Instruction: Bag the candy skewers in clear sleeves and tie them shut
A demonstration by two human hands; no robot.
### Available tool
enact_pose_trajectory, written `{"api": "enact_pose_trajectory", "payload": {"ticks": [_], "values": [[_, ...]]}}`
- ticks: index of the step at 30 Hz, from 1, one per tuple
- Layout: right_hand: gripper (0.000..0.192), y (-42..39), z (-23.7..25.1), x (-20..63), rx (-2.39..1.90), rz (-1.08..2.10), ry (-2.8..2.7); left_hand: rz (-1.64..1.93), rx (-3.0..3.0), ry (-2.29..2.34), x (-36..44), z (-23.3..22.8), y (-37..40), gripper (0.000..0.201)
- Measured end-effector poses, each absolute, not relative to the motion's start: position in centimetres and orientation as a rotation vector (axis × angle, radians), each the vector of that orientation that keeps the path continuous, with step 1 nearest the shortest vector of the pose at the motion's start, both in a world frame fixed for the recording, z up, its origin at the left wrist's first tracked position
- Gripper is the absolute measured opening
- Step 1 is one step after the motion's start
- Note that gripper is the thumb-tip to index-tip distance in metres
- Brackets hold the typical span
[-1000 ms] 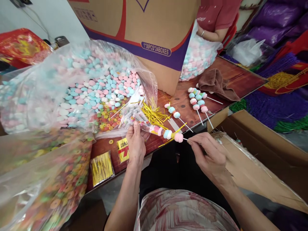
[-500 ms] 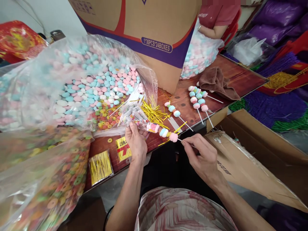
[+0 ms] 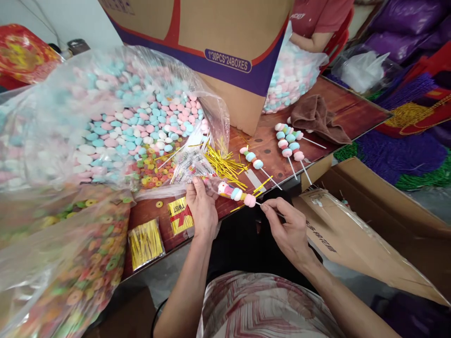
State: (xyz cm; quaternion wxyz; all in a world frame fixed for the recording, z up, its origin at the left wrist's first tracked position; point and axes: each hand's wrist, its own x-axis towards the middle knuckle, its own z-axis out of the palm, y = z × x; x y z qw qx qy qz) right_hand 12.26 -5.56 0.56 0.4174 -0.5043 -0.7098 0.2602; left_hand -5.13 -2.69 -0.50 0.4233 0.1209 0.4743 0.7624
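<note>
My left hand (image 3: 202, 209) pinches a small clear printed wrapper bag (image 3: 193, 166) at the table's near edge. My right hand (image 3: 287, 227) grips the thin stick of a candy skewer (image 3: 237, 193) with pink, blue and white pieces, its tip pushed into the wrapper's mouth. Loose gold twist ties (image 3: 225, 165) lie just beyond the skewer. Several finished skewers (image 3: 289, 143) lie on the brown table (image 3: 338, 112) to the right.
A big clear bag of pastel candies (image 3: 141, 122) and another of coloured rings (image 3: 88, 263) fill the left. A large carton (image 3: 225, 56) stands behind, an open carton (image 3: 369, 225) at my right. Packets of gold ties (image 3: 145, 243) and a brown cloth (image 3: 317, 117) lie on the table. Another person in red (image 3: 317, 23) sits across.
My right hand has pushed the skewer leftward, deeper into the wrapper held by my left hand. The view has shifted slightly.
</note>
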Motion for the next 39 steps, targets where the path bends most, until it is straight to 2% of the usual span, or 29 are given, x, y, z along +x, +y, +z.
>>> {"api": "enact_pose_trajectory", "payload": {"ticks": [7,9,12,15,17,20,23,27,30,35,39], "values": [[0.016,-5.1,-0.4,12.5,-1.131,0.376,-2.104,1.689,0.33,1.103,-4.3,0.1,-3.1,0.037],[0.019,-5.0,-0.2,12.6,-1.161,0.433,-2.157,1.703,0.317,1.061,-4.1,-0.1,-3.2,0.036],[0.022,-5.2,0.6,12.5,-1.241,0.908,-2.037,1.727,0.316,1.014,-3.8,-0.5,-3.1,0.033],[0.024,-5.2,1.5,12.3,-1.219,1.554,-1.65,1.701,0.318,0.973,-3.6,-0.8,-3.0,0.031],[0.025,-5.1,1.6,12.2,-1.139,1.859,-1.356,1.683,0.299,0.933,-3.5,-0.9,-3.0,0.029],[0.025,-4.9,1.4,12.0,-1.022,2.114,-1.029,1.686,0.276,0.87,-3.5,-0.9,-3.1,0.027],[0.024,-5.0,0.8,11.8,-1.007,2.136,-0.962,1.678,0.288,0.85,-3.6,-0.9,-3.2,0.024],[0.024,-5.3,0.3,11.3,-1.133,1.847,-1.275,1.644,0.317,0.88,-3.7,-1.0,-3.3,0.024],[0.022,-5.5,-0.2,11.1,-1.212,1.365,-1.694,1.62,0.344,0.89,-3.8,-1.0,-3.5,0.023],[0.018,-5.4,-1.0,11.5,-1.015,0.331,-2.202,1.593,0.305,0.894,-4.2,-0.8,-3.5,0.022],[0.016,-5.4,-1.0,11.5,-0.944,0.001,-2.295,1.575,0.274,0.891,-4.1,-0.7,-3.4,0.024]]}}
